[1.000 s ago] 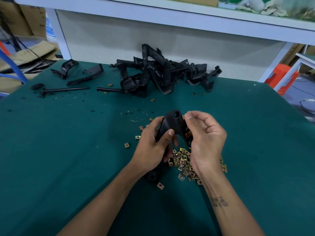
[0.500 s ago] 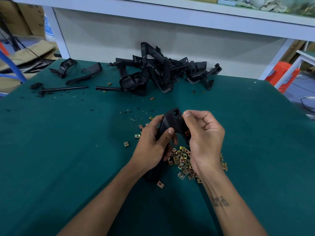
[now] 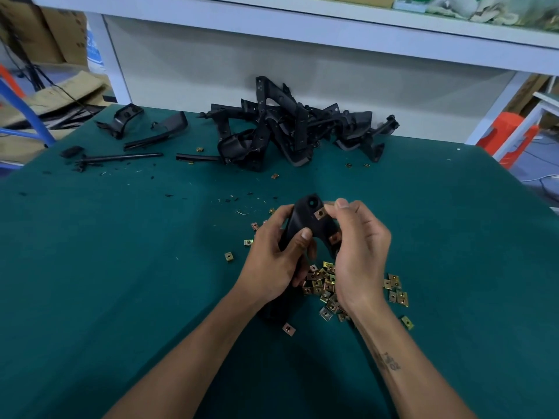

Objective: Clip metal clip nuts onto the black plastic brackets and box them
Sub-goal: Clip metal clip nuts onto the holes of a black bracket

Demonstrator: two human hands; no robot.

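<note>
A black plastic bracket (image 3: pixel 305 222) stands upright above the green table, gripped around its middle by my left hand (image 3: pixel 273 261). My right hand (image 3: pixel 360 252) pinches the bracket's upper right edge beside a brass clip nut (image 3: pixel 320 213) seated there. A second clip nut (image 3: pixel 335 238) shows lower on the bracket, near my right palm. A heap of loose clip nuts (image 3: pixel 325 285) lies on the table under both hands. A pile of black brackets (image 3: pixel 290 128) rests at the table's far edge.
Loose black parts (image 3: pixel 157 131) and a thin rod (image 3: pixel 121 157) lie at the far left of the green table (image 3: pixel 121 267). Stray clip nuts (image 3: pixel 229 256) are scattered left of my hands. A white shelf frame (image 3: pixel 302 28) runs behind the table.
My right thumb has shifted up along the bracket's right edge, and a clip nut now shows on that upper edge. My left hand's grip is unchanged.
</note>
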